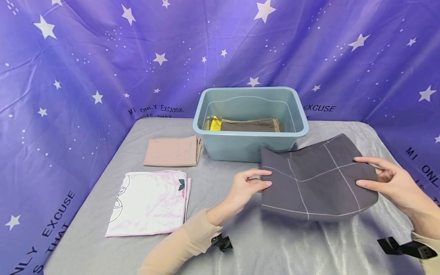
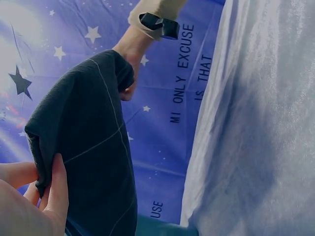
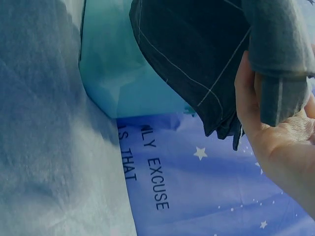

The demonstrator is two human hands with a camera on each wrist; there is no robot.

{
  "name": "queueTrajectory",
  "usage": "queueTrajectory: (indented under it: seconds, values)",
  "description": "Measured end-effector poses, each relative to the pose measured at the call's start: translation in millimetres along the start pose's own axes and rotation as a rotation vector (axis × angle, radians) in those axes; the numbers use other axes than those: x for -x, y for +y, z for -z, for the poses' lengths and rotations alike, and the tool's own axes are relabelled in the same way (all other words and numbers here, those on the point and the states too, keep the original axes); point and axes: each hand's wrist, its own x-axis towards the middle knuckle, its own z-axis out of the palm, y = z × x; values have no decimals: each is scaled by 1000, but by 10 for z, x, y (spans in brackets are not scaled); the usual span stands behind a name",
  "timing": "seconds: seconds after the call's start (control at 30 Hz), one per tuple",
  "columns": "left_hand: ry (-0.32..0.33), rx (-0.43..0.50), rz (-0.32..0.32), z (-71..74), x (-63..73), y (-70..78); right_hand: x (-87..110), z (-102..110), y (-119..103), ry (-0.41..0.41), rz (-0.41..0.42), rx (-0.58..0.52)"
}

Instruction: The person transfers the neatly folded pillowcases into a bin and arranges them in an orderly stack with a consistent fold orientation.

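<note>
A folded dark grey cloth (image 1: 316,179) with thin white grid lines hangs between both hands, lifted off the table just in front of a blue plastic bin (image 1: 249,147). My left hand (image 1: 256,181) pinches its left edge between thumb and fingers. My right hand (image 1: 369,173) grips its right edge. In the left wrist view the grey cloth (image 2: 93,157) sags under my left hand's thumb (image 2: 58,189). The right wrist view shows the grey cloth (image 3: 206,59) draped over my right hand's thumb (image 3: 246,93), with the bin (image 3: 123,78) behind it.
Inside the bin lie a folded brown cloth (image 1: 250,125) and something yellow (image 1: 215,124). A folded tan cloth (image 1: 173,151) and a folded white and pink cloth (image 1: 149,202) lie at the left of the grey-covered table (image 1: 282,248). A purple starred curtain (image 1: 103,57) surrounds the table.
</note>
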Motion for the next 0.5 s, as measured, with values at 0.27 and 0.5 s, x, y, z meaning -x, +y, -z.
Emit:
queueTrajectory:
  seconds: [0.27, 0.5]
  values:
    - [16, -19, -30, 117, 70, 74, -17, -90, -11, -22, 20, 0]
    - [32, -20, 2, 225, 118, 129, -38, -157, -8, -80, 19, -107]
